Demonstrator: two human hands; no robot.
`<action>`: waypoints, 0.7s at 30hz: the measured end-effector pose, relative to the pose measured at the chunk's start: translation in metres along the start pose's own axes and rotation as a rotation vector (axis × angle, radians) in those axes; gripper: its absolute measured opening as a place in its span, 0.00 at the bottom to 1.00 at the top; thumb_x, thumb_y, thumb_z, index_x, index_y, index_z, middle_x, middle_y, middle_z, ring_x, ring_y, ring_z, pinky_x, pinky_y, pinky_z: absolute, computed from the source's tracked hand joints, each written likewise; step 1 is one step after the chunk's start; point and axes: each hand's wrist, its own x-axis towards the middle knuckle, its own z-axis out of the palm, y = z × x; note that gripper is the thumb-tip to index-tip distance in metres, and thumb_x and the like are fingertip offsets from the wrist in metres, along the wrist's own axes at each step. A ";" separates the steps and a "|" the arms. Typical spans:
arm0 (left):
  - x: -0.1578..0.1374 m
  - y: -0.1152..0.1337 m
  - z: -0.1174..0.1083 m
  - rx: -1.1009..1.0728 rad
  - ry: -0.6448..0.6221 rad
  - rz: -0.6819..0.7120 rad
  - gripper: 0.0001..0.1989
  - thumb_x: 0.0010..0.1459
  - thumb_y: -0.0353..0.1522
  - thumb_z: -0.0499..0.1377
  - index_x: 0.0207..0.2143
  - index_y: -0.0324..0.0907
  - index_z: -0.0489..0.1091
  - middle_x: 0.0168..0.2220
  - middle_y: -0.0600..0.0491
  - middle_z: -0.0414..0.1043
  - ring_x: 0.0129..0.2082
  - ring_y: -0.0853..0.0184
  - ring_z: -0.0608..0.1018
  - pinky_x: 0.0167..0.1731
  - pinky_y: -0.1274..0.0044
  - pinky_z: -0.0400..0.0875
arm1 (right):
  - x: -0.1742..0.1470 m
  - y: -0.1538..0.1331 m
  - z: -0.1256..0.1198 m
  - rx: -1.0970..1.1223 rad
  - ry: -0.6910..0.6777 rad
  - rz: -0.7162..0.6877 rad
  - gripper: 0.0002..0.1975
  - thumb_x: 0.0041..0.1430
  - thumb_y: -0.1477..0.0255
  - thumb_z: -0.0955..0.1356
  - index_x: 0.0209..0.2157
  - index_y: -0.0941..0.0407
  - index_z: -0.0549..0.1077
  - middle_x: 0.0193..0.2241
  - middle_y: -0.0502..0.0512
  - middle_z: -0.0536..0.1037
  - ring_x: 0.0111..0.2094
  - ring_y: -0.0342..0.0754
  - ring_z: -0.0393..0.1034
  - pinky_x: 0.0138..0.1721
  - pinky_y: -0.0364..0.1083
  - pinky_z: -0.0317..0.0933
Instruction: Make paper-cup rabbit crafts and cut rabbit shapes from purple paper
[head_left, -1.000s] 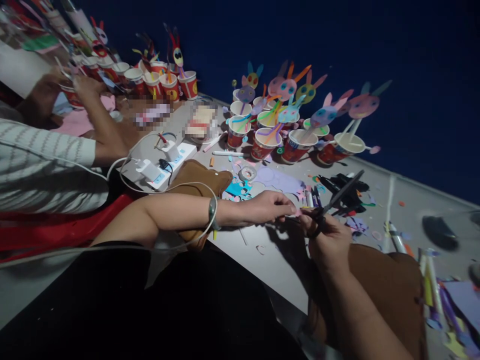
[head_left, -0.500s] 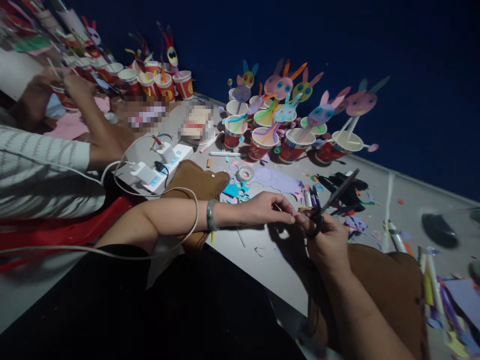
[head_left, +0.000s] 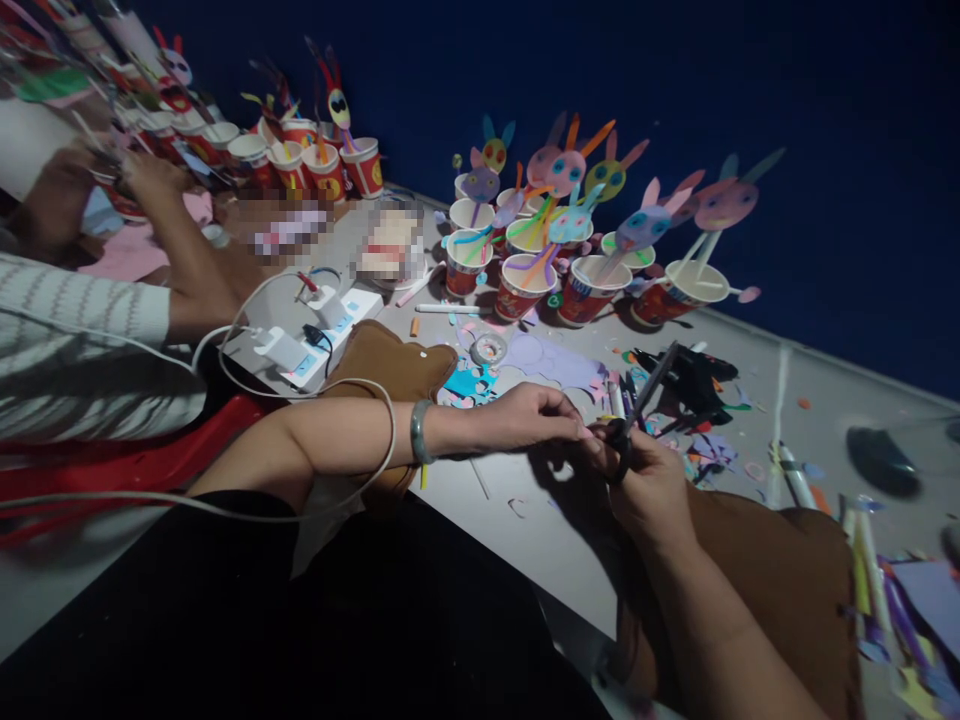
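Observation:
My left hand (head_left: pixel 546 415), with a bracelet (head_left: pixel 422 432) on its wrist, is closed in a pinch on a small pink paper piece (head_left: pixel 587 432). Close against it, my right hand (head_left: pixel 646 478) is wrapped round the handles of a pair of black scissors (head_left: pixel 651 388), whose blades point up and away from me. The fingertips of both hands meet at the pink piece, so its shape is mostly hidden. Below them lies the grey table (head_left: pixel 536 535) with thin paper scraps on it.
Paper cups (head_left: pixel 525 288) with paper animal heads stand along the back. A tape roll (head_left: pixel 489 348), lilac paper (head_left: pixel 559 358) and a black heap (head_left: pixel 694 380) lie nearer. A power strip (head_left: pixel 330 340) is at left, its cable crossing my left arm. A co-worker's arm (head_left: pixel 199 290) is far left.
The scissors and my right hand have shifted slightly left, and the blades stand a little steeper. My left hand keeps its pinch almost in place.

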 end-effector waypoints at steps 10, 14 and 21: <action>0.000 0.004 -0.003 0.101 -0.010 -0.006 0.11 0.53 0.37 0.63 0.30 0.36 0.69 0.24 0.58 0.67 0.23 0.78 0.67 0.25 0.81 0.60 | 0.000 0.012 0.000 0.068 -0.013 0.027 0.14 0.42 0.63 0.77 0.23 0.54 0.73 0.24 0.49 0.74 0.26 0.44 0.68 0.29 0.43 0.64; 0.000 0.000 -0.004 0.096 -0.012 -0.018 0.17 0.55 0.43 0.61 0.30 0.36 0.70 0.23 0.58 0.66 0.21 0.78 0.66 0.23 0.81 0.59 | 0.000 0.008 0.000 0.079 0.005 0.057 0.14 0.43 0.62 0.77 0.24 0.54 0.73 0.23 0.48 0.73 0.25 0.43 0.67 0.28 0.43 0.63; 0.002 -0.010 -0.007 0.016 -0.072 0.053 0.14 0.50 0.35 0.67 0.34 0.34 0.72 0.30 0.53 0.73 0.30 0.76 0.73 0.34 0.78 0.66 | 0.001 0.001 0.000 0.058 0.024 0.069 0.17 0.42 0.58 0.77 0.22 0.53 0.71 0.21 0.48 0.71 0.24 0.44 0.64 0.27 0.44 0.62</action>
